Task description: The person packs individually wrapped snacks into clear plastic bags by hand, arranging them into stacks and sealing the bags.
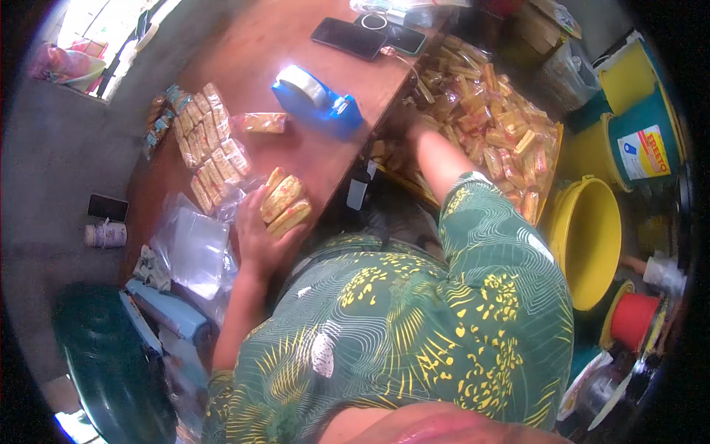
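My left hand is curled around a few golden-brown snack bars in clear wrap, at the table's near edge. Clear plastic bags lie just left of it. Beyond them are rows of wrapped bars, with one bundle set apart on its side. My right hand reaches down at the near-left side of a large heap of loose wrapped bars. Shadow and blur hide its fingers, so I cannot tell whether they grip anything.
A blue tape dispenser stands on the brown table, with phones behind it. Yellow buckets and a labelled green bucket are at the right. A green plastic chair is at lower left.
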The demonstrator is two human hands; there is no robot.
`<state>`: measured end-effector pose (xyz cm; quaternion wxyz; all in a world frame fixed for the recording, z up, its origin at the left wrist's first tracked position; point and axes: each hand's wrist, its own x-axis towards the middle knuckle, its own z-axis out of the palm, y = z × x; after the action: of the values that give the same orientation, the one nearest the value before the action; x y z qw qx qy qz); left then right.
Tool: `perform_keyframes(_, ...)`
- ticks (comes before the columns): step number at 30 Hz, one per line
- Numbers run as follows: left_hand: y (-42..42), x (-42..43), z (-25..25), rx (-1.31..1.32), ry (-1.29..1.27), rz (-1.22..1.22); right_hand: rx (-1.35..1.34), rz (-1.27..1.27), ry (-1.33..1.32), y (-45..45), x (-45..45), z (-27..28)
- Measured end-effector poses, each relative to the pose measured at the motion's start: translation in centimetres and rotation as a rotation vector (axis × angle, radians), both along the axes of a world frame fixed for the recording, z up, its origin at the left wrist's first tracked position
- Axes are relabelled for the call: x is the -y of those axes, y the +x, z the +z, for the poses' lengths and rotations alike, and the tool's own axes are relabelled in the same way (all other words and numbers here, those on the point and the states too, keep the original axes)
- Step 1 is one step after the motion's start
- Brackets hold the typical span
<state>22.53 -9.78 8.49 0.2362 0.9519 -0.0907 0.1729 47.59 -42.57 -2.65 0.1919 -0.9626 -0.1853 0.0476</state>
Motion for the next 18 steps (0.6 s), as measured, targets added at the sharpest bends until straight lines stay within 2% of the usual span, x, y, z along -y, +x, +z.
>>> perform_keyframes(3,-0.2,0.3,0.6,-0.035,0.021,0.012,-0.148,0.029,-0.04,1.6,0.4,1.6)
perform_keyframes(5,-0.3,0.4,0.7,-0.041,0.018,0.026,-0.013,0.03,0.054,3.0,4.0,-7.4)
perform_keyframes(8,-0.2,0.5,0.8,-0.055,-0.007,0.03,-0.006,-0.055,0.297,-3.2,7.1,-1.0)
perform_keyframes(10,-0.1,0.4,0.6,-0.044,-0.032,0.021,-0.06,-0.211,0.257,-5.0,8.6,1.2)
perform_keyframes(13,-0.1,0.5,0.9,-0.005,0.011,0.02,0.075,-0.33,0.223,-6.8,8.4,2.1)
perform_keyframes(14,-0.1,0.5,0.9,-0.007,-0.002,0.017,-0.228,-0.46,0.368,-6.5,8.4,3.0)
perform_keyframes(16,-0.1,0.6,1.1,-0.034,-0.063,0.007,-0.396,-0.465,0.286,-5.8,8.8,-1.4)
perform_keyframes(17,-0.1,0.6,1.3,-0.045,-0.092,0.003,-0.205,-0.267,0.01,-4.9,9.0,-5.9)
perform_keyframes(18,-0.2,0.5,1.3,-0.033,-0.072,0.005,-0.112,-0.201,-0.081,-4.9,9.2,-8.3)
